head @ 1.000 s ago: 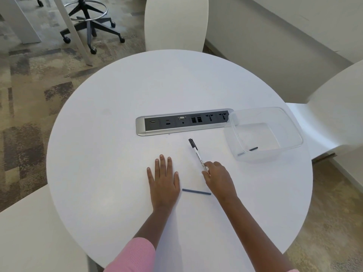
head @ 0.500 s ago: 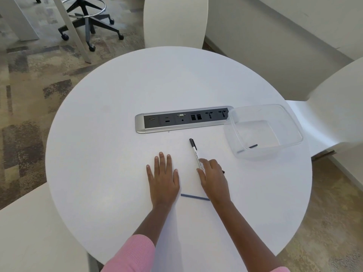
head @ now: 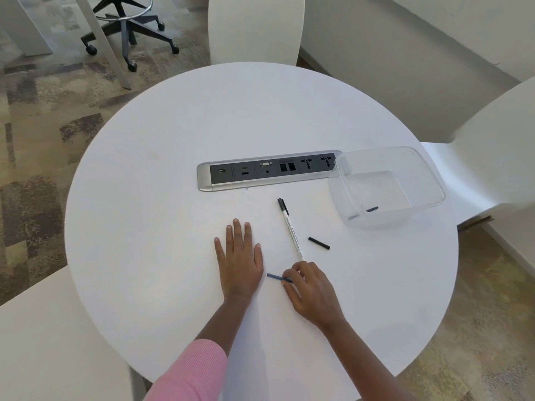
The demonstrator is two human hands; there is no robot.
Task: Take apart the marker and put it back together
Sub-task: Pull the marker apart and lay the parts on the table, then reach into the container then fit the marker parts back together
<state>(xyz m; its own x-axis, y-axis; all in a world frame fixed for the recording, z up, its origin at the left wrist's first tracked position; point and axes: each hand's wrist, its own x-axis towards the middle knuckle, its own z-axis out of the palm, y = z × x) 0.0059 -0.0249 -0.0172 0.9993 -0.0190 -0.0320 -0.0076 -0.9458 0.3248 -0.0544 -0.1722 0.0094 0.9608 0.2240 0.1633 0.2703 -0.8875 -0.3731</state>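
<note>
On the white round table (head: 144, 227), left hand (head: 238, 256) flat, palm down, fingers straight and slightly spread, grasping nothing. Well beyond its fingertips, a socket panel (head: 269, 170) set into the tabletop.

Just right of the left thumb, a blue ink rod (head: 275, 276) lying crosswise, its right end taken between the curled fingers of the right hand (head: 311, 293). A change from a second back: then at the near end of the marker barrel (head: 292, 233), now drawn back toward the body and closed on the rod.

Barrel let go, running away from the right fingertips toward the panel, near end just beyond the knuckles, black cap (head: 281, 203) on the far end.

Newly uncovered to the right of the barrel: a short black end plug (head: 319, 243), apart from barrel and fingers alike, covered by the hand a second ago.

Farther right, well clear of both hands, a clear plastic tub (head: 428, 169) with a small dark piece (head: 372, 209) on its floor, too small to name.

Judged from this: taking apart done, with barrel, rod and plug all separate, and reassembly beginning. Next, probably, rod lifted and fed into the near end of the barrel, left hand steadying the barrel, plug last. Risk: thin rod rolling or slipping from a light fingertip hold.
</note>
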